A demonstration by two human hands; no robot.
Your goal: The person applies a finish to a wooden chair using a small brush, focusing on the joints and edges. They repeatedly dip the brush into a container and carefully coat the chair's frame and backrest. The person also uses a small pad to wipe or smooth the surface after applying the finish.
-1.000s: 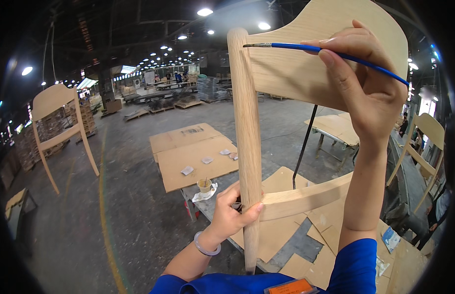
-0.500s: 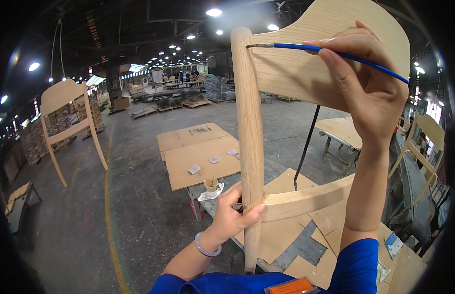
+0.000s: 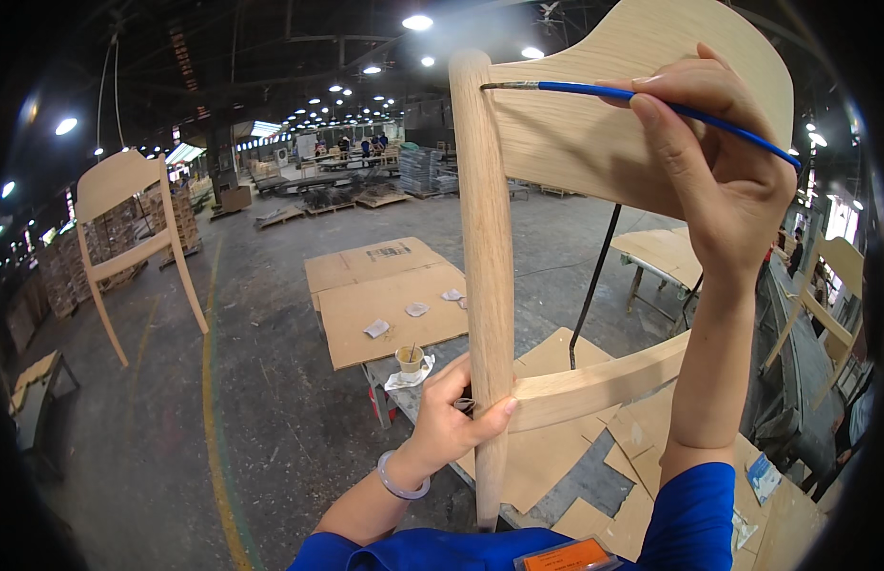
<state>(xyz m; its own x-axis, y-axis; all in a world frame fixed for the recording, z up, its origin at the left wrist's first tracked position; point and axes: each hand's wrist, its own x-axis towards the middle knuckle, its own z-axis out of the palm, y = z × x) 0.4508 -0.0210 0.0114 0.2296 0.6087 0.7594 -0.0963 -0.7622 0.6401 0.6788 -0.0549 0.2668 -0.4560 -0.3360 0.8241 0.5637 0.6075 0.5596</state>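
The right hand (image 3: 718,162) pinches a slim blue paintbrush (image 3: 570,88), nearly level, bristles pointing left at the upright wooden chair post (image 3: 490,238) beside its backrest (image 3: 594,133); the left hand (image 3: 451,411) clasps the post lower, by the crossrail (image 3: 594,384).

Brush (image 3: 580,89) in right hand (image 3: 727,181), wooden chair (image 3: 489,238)

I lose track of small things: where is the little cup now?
In the head view, the little cup stands left of centre on white paper, by the near edge of a brown cardboard sheet, up and left of the left hand.
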